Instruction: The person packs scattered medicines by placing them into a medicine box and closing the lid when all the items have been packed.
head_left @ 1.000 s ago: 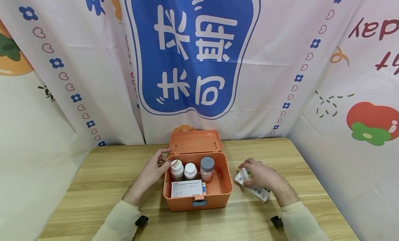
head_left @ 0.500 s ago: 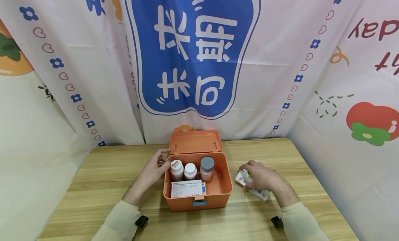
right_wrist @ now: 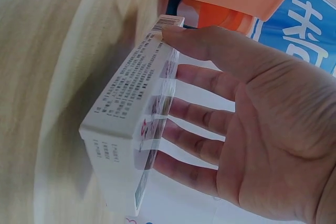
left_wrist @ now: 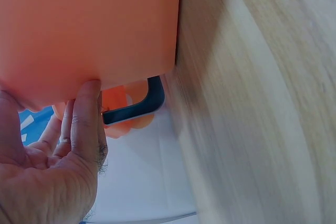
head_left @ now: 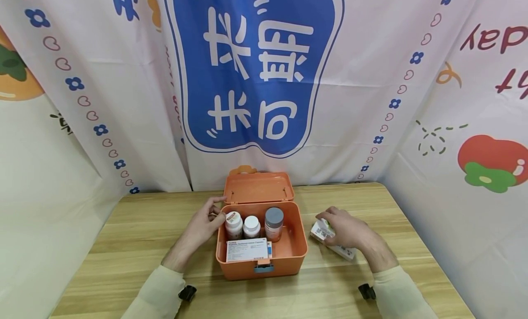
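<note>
Since a second ago my right hand (head_left: 345,230) has closed in on the small white printed cardboard carton (head_left: 332,240) and tipped it up a little off the pale wooden table (head_left: 144,227); my left hand (head_left: 200,226) has not shifted at all.

I take the open orange plastic storage box (head_left: 264,259) as my landmark. The carton sits just to the right of the box, apart from its wall, and its far end looks raised. In the right wrist view the thumb (right_wrist: 210,45) lies along the carton's top edge and the four fingers (right_wrist: 199,111) are spread under its broad face, so the hand pinches the carton (right_wrist: 131,124) between thumb and fingers. The left hand rests on the box's left wall near the back corner, fingers straight and pressed flat against the orange side (left_wrist: 89,30), steadying it.

I judge the carton light and fairly stiff along its edges, but its broad faces would dent under a hard squeeze, and the glossy print may be a bit slick. The long narrow edges, near the middle, look like the best place to hold it.

Inside the box, along the back, stand two white-capped bottles (head_left: 242,224) and a grey-capped bottle (head_left: 274,223); a flat white medicine packet (head_left: 246,250) leans at the front.
</note>
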Action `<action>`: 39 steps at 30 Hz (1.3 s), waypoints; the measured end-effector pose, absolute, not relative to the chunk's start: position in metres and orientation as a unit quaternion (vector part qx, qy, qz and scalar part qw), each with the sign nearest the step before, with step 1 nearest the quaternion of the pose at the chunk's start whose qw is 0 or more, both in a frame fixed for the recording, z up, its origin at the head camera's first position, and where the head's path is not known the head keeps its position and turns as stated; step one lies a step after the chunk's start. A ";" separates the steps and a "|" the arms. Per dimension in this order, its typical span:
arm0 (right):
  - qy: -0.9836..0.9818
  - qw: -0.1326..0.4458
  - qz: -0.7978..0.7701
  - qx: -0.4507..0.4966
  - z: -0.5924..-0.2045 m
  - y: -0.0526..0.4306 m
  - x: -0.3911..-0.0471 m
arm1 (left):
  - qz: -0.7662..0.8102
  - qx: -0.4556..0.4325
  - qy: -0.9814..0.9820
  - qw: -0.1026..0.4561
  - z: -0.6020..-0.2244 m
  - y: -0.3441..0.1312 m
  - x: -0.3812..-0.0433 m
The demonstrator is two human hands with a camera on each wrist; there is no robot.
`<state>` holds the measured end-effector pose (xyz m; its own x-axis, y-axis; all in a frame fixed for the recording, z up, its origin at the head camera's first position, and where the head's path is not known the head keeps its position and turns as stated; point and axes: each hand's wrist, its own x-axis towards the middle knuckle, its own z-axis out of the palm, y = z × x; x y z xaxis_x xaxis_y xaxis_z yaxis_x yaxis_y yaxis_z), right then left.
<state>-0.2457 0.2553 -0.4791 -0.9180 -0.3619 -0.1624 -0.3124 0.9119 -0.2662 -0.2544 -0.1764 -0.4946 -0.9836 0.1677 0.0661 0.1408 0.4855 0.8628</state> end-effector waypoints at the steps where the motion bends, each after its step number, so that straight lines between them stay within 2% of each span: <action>1: 0.972 0.102 -0.119 -0.175 -0.479 0.255 -0.246 | 0.500 0.089 0.861 0.014 -0.494 -0.176 -0.254; 21: 0.974 -0.016 -0.108 -0.197 -0.464 0.251 -0.248 | 0.511 0.088 0.855 0.024 -0.496 -0.177 -0.253; 39: 0.970 -0.089 -0.094 -0.205 -0.444 0.247 -0.247 | 0.513 0.082 0.854 0.029 -0.495 -0.176 -0.254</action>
<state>-0.2472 0.2468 -0.4438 -0.9004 -0.3804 0.2112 -0.4139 0.8985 -0.1463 -0.2544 -0.1759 -0.4953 -0.9848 0.1702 0.0355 0.1112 0.4593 0.8813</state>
